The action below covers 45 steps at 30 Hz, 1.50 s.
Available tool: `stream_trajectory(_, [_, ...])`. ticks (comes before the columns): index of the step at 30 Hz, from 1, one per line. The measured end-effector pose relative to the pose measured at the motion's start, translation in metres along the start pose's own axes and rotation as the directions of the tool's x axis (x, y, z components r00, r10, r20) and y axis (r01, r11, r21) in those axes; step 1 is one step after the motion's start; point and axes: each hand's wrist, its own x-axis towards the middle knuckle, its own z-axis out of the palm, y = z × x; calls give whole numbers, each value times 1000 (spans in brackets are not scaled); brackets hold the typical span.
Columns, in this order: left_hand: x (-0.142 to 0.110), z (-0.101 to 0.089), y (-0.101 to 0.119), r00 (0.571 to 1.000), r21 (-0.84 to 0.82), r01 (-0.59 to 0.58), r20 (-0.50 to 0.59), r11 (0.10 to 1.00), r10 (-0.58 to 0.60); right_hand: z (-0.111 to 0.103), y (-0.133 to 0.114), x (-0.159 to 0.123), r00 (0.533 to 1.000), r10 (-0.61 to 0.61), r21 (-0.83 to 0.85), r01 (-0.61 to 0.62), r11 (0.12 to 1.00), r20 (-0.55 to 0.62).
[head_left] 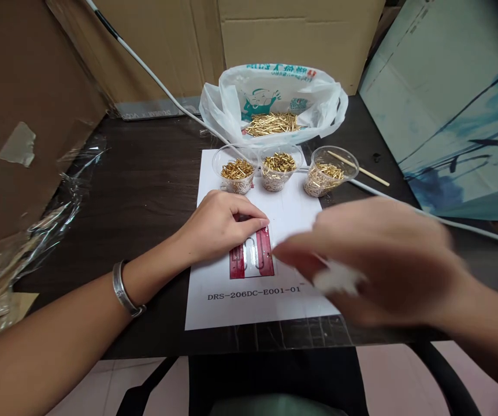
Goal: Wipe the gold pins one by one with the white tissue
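My left hand (218,225) rests on the white printed sheet, thumb and index finger closed together at the upper edge of a flat red-and-white plate (264,254). Dark looping grooves run across this plate, and its left part lies partly beneath my hand. Just right of the plate is my right hand (383,260), smeared by motion, its fingers curled with the fingertips close to the plate's right edge. A crumpled white piece, like tissue (338,278), shows in its grasp; the blur hides its exact kind.
Three clear plastic cups (237,173) of small brass-coloured pins stand behind the plate. A thin wooden stick (368,171) leans in the right cup. Farther back sits a white plastic bag (275,86) with longer pins. A white cable (162,86) crosses the dark table (145,156); cardboard (292,34) walls the back.
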Motion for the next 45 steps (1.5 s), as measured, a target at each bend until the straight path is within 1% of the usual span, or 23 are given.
stream_trajectory(2, [-1,0,-1,1000,-16,19,4,1000,-19,9,13,22,994,-110,-33,110,993,15])
stream_trajectory(3, [-1,0,-1,1000,-17,31,2,999,-31,13,20,29,992,-128,-34,129,991,13])
stream_trajectory(4, [-1,0,-2,999,-16,44,-3,999,-44,18,26,33,993,-114,-19,114,993,5])
stream_trajectory(8, [0,0,-3,996,-16,78,-33,997,-78,28,42,34,1000,9,148,-11,989,13])
stream_trajectory(9, [0,0,-2,996,-14,80,-39,997,-81,29,44,33,999,52,196,-54,979,15])
stream_trajectory(11, [1,0,-1,995,0,91,-43,996,-91,31,45,31,984,178,298,-172,939,5])
stream_trajectory(13, [2,0,0,994,21,104,-42,994,-103,32,44,29,942,335,426,-298,854,-13])
stream_trajectory(15, [2,-1,1,994,36,101,-44,994,-100,32,43,27,876,482,577,-399,713,11])
stream_trajectory(17, [2,-1,1,996,38,83,-36,996,-82,33,41,25,814,577,690,-454,564,64])
stream_trajectory(18, [2,-1,1,997,36,72,-28,997,-71,33,41,24,792,606,721,-461,518,71])
stream_trajectory(19, [2,-2,1,998,32,62,-19,998,-62,33,40,24,777,626,738,-455,498,57])
stream_trajectory(20, [2,-2,0,998,27,56,-11,998,-56,34,41,24,769,639,741,-443,504,26])
stream_trajectory(21, [2,-2,0,999,21,53,-5,998,-53,35,42,23,766,642,729,-431,532,-17])
stream_trajectory(23, [2,-1,0,999,10,52,1,999,-52,38,46,23,773,627,665,-417,620,-100])
stream_trajectory(25, [2,-1,-1,999,3,54,6,999,-54,40,50,22,796,586,575,-410,708,-154])
stream_trajectory(27, [2,-1,-1,998,5,57,14,998,-57,40,52,22,827,538,502,-401,767,-162])
stream_trajectory(30, [1,-1,-1,999,11,49,23,999,-49,37,49,23,880,459,420,-374,827,-122])
stream_trajectory(33, [1,-2,-1,999,0,27,23,1000,-27,35,45,24,933,339,335,-284,898,-119])
stream_trajectory(36, [2,-1,-2,1000,-12,17,14,1000,-17,36,46,26,962,232,280,-186,942,-141])
stream_trajectory(41, [3,-1,-3,1000,5,1,8,1000,-1,39,54,30,980,97,192,-63,979,-173])
stream_trajectory(45, [3,-1,-4,1000,29,-13,18,999,12,37,57,30,988,42,164,-18,986,-146])
